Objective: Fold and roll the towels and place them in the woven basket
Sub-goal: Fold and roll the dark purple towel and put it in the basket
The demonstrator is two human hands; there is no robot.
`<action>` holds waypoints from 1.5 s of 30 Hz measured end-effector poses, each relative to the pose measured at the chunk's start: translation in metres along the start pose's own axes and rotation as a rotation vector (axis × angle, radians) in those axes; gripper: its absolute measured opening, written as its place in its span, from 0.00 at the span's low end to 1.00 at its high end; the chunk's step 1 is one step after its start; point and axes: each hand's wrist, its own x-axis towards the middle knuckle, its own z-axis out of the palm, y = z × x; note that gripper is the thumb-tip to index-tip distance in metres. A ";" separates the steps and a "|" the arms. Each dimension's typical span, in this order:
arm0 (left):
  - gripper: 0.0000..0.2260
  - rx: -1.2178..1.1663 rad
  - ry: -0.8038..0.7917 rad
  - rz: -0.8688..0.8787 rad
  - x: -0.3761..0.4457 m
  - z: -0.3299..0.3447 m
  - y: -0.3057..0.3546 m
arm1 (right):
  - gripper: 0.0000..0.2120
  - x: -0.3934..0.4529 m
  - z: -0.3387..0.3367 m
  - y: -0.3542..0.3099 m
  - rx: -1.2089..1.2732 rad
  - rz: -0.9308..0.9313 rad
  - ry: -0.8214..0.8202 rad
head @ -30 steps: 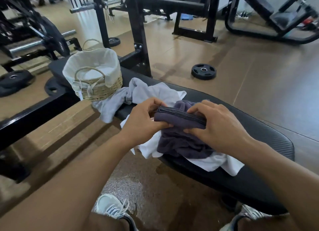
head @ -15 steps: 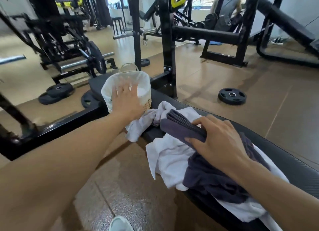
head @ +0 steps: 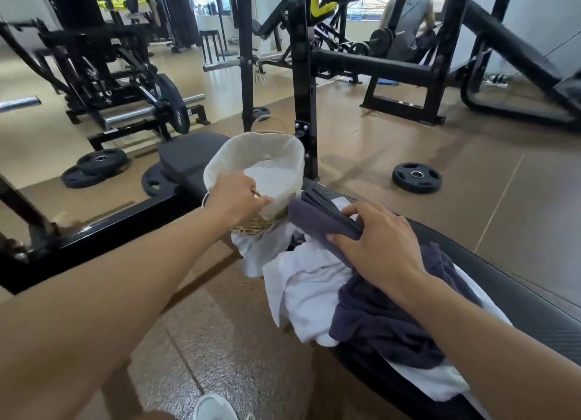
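Fingers [head: 342, 238] of the right hand [head: 374, 247] curl tight around a folded dark towel [head: 317, 218], held just beside the woven basket [head: 251, 155] on the padded table [head: 518, 297]. The left hand [head: 234, 199] pinches the basket's near rim, tilting its lined mouth toward the bundle. The drop looks easiest with the basket held steady and the fold kept squeezed until it is well inside. Loose white towels [head: 308, 291] and another dark towel [head: 386, 322] wait beneath.

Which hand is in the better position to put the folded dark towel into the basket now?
The right hand, probably. It already grips the folded dark towel, which lies right beside the woven basket. The left hand is busy: it holds the basket's near rim and handle, tilting the opening toward the towel.
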 end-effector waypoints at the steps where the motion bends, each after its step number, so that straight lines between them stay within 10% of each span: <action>1: 0.22 0.003 -0.014 0.018 -0.009 0.000 0.007 | 0.16 -0.001 -0.003 0.001 0.014 0.023 0.004; 9: 0.19 0.056 -0.237 0.074 -0.062 -0.004 0.044 | 0.13 -0.014 -0.030 0.002 0.082 0.036 0.102; 14: 0.17 -0.169 0.050 0.082 -0.082 0.003 0.030 | 0.15 0.008 -0.035 -0.010 0.050 0.025 0.078; 27: 0.50 -0.749 0.182 -0.293 -0.081 0.021 0.010 | 0.14 0.102 0.036 -0.067 -0.155 -0.129 -0.032; 37: 0.51 -0.683 0.099 -0.282 -0.074 0.025 0.000 | 0.21 0.148 0.086 -0.070 -0.463 -0.128 -0.837; 45: 0.50 -0.693 0.081 -0.285 -0.073 0.026 0.001 | 0.18 0.151 0.084 -0.066 -0.484 -0.197 -0.789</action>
